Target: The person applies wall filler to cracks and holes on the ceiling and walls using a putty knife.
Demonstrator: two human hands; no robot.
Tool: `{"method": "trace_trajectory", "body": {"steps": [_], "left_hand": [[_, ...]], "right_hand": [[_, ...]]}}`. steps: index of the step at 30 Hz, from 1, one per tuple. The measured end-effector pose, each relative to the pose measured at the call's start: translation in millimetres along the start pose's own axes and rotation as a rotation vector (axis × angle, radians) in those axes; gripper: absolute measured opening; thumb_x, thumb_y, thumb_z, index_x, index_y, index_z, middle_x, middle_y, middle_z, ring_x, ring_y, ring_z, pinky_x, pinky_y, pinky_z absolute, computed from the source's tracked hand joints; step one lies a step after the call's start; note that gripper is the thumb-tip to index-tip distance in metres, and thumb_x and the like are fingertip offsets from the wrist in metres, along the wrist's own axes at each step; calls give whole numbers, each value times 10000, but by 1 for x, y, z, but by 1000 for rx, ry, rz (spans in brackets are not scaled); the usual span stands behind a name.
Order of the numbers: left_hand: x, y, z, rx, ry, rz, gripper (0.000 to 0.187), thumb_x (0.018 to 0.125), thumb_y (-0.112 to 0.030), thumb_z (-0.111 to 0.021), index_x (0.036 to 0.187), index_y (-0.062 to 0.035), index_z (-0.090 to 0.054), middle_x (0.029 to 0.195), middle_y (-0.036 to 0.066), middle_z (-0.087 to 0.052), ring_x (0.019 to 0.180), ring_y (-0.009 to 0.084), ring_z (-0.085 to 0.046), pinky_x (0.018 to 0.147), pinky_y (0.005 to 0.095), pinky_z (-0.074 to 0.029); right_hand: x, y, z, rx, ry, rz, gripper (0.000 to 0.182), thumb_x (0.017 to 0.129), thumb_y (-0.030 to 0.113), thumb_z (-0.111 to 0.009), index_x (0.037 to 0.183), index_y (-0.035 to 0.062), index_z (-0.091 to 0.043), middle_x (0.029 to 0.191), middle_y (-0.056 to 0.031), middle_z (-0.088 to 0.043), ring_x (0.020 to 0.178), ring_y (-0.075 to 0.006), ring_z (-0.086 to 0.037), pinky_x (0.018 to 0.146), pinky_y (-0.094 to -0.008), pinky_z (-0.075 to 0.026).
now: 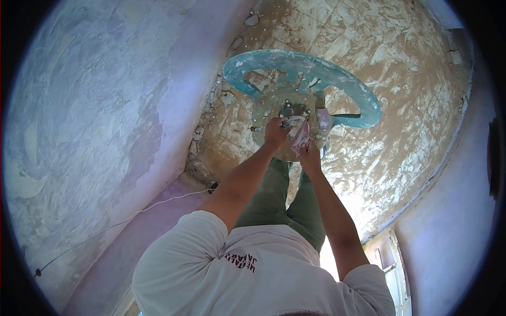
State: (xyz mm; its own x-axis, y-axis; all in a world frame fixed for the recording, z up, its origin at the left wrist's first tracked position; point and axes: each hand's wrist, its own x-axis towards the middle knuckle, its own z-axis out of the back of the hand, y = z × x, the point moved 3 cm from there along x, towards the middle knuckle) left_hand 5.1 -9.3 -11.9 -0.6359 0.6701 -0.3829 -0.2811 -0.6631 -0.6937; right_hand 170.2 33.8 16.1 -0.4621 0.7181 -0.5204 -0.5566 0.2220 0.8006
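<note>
Over the seat of a teal plastic chair [316, 62], my two hands are close together. My left hand [276, 131] is closed at the near side of the seat, on something small and greyish that I cannot make out. My right hand [310, 156] is closed on the lower end of a crumpled pink and white plastic wrapper [301, 138], which reaches up between the hands. Small whitish bits and a dark item [290, 109] lie on the seat just beyond my hands. A pale pink piece [323, 119] rests at the seat's right side.
The brown floor [390, 105] is smeared with white material. Rubble [197, 137] lines the foot of the rough, bluish wall [105, 95] at left. A thin cable [158, 203] runs along the lower left. A window frame [395, 268] shows at the lower right.
</note>
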Motion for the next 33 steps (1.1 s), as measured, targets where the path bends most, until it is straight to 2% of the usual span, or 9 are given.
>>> {"method": "trace_trajectory", "body": {"steps": [4, 6, 7, 10, 13, 16, 19, 28, 33], "left_hand": [[-3, 3, -2, -77, 22, -23, 337, 671, -148, -737, 974, -29, -650, 880, 186, -611, 809, 330, -614, 720, 378, -482], [-4, 1, -1, -16, 45, -41, 329, 690, -149, -744, 976, -19, -647, 892, 173, -621, 806, 289, -626, 710, 350, -486], [-4, 2, -1, 16, 54, -52, 325, 700, -150, -748, 977, -15, -646, 899, 166, -626, 804, 269, -633, 704, 336, -489], [-3, 6, -1, 20, 50, -89, 328, 703, -159, -750, 980, -18, -649, 890, 165, -631, 795, 265, -634, 701, 334, -487], [-3, 1, 2, 34, 78, -68, 324, 707, -161, -748, 977, -11, -651, 883, 161, -636, 789, 262, -634, 695, 330, -485], [-2, -5, 3, 47, 88, -81, 329, 708, -161, -747, 979, -1, -649, 883, 158, -639, 784, 256, -634, 689, 324, -484], [-3, -8, 1, -13, 39, -146, 328, 673, -153, -754, 960, -23, -663, 805, 164, -591, 711, 289, -599, 635, 359, -468], [-9, -9, -10, 51, 13, -87, 352, 665, -174, -762, 971, -29, -664, 830, 165, -599, 738, 299, -609, 657, 370, -474], [-8, -5, -10, 70, 4, -97, 330, 672, -190, -772, 944, -35, -670, 811, 139, -620, 733, 261, -613, 672, 339, -478]], "right_hand": [[9, -15, -4, -100, -9, -29, 307, 764, 110, -467, 1029, -28, -536, 788, -210, -628, 694, -316, -645, 646, -395, -493], [10, -28, -5, -157, 8, -88, 313, 762, 120, -478, 1034, -25, -536, 808, -221, -629, 730, -346, -644, 673, -417, -491], [9, -15, 0, -164, 1, -92, 324, 758, 125, -494, 1042, -27, -533, 855, -243, -625, 803, -397, -621, 723, -454, -478], [12, -14, 1, -151, 33, -112, 336, 752, 129, -506, 1049, -27, -531, 890, -265, -613, 874, -430, -590, 772, -471, -462], [12, -17, 0, -148, 25, -76, 315, 754, 146, -500, 988, -66, -511, 868, -300, -594, 863, -462, -573, 767, -518, -439], [9, -16, 4, -151, 9, -86, 319, 756, 149, -497, 985, -72, -508, 871, -299, -595, 858, -462, -574, 764, -521, -440], [9, -20, 7, -118, -13, -106, 327, 754, 139, -501, 1031, -34, -534, 898, -278, -604, 894, -438, -578, 786, -485, -446], [4, -23, 22, -109, -60, -150, 323, 759, 132, -498, 1035, -33, -535, 899, -261, -615, 881, -427, -588, 762, -457, -458], [3, -43, 18, -102, -95, -105, 310, 770, 114, -500, 1040, -35, -530, 866, -231, -623, 816, -374, -623, 711, -419, -476]]}}
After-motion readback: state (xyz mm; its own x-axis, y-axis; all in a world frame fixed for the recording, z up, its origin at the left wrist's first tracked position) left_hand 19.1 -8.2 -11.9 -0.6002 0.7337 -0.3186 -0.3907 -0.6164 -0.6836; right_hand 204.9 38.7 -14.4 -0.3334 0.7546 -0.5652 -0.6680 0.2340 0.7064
